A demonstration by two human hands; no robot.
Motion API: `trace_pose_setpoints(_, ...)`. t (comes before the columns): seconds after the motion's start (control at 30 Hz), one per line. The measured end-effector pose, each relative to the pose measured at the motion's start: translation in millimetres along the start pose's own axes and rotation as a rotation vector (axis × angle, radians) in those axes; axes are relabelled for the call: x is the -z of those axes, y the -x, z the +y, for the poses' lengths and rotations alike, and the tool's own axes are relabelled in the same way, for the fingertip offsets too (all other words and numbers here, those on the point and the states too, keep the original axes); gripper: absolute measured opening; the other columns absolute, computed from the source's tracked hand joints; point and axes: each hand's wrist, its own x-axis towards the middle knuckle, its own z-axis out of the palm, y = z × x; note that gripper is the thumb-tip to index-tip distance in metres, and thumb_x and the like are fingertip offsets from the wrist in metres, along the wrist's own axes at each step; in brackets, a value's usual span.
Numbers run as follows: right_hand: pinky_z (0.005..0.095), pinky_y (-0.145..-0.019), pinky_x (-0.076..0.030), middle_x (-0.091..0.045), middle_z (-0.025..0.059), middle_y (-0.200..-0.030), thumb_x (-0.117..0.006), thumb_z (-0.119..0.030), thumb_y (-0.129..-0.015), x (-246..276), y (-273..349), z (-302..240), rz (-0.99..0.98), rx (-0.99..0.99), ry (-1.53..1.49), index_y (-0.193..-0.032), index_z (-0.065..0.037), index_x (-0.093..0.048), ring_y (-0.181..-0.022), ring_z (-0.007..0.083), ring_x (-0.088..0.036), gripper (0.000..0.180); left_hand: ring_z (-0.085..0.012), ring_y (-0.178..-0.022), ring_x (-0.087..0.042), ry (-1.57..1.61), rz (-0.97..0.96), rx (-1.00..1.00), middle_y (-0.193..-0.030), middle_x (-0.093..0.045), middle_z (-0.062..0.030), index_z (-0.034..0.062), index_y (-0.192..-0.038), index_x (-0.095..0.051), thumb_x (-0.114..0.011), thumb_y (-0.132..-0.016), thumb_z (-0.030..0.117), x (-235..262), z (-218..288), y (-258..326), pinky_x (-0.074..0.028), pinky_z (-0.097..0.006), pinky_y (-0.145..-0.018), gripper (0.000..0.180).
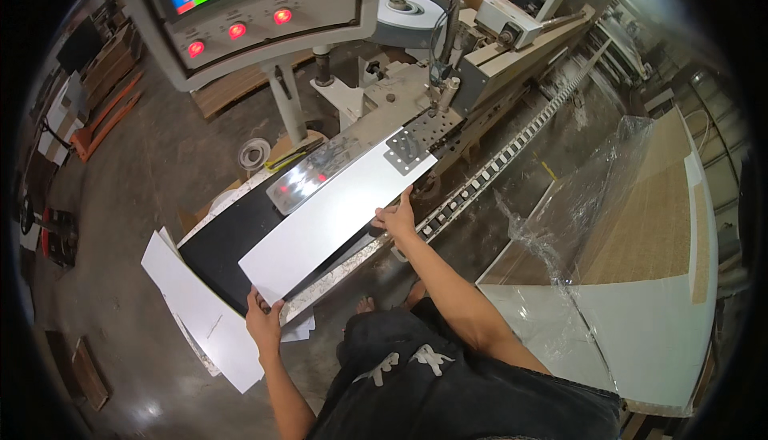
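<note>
A long white panel (336, 216) lies slanted on the machine's infeed table (220, 240), its far end up against a perforated metal plate (412, 148). My left hand (262, 322) grips the panel's near end at the corner. My right hand (396, 218) presses on the panel's right long edge, fingers spread on it. A chain track (496, 164) runs along the machine just right of the panel.
A control console (240, 8) with a coloured screen and red lit buttons stands above the table. Loose white boards (200, 312) lean at the table's near left. A stack of panels under torn plastic wrap (632, 264) stands at my right. Wooden pallets (112, 80) sit far left.
</note>
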Motion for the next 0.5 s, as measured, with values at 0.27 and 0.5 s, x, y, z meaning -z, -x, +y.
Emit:
trace_pose_setpoints(0.27,0.0344,-0.07,-0.065,-0.059,0.0075,-0.085,-0.066,0.01,-0.095,33,-23,-16,0.02,0.063,0.029,-0.165,-0.006,0.019,-0.074,0.018,-0.066,0.112,-0.0384,-0.13,-0.056,-0.152,0.258,-0.264,-0.147,-0.055,-0.0248,-0.0039,-0.151,-0.049,-0.074,-0.098,0.02,-63,-18,1,-0.046,-0.044,-0.107,0.063)
trace_pose_setpoints(0.5,0.0353,-0.068,-0.065,-0.062,0.0094,-0.088,-0.069,0.004,-0.096,107,-88,-54,0.026,0.084,0.106,-0.166,-0.006,0.013,-0.074,0.0208,-0.071,0.108,-0.0434,-0.139,-0.048,-0.302,0.233,-0.425,-0.154,-0.049,-0.0263,-0.0057,-0.153,-0.045,-0.066,-0.102,0.015,-141,56,-5,-0.036,-0.051,-0.116,0.059)
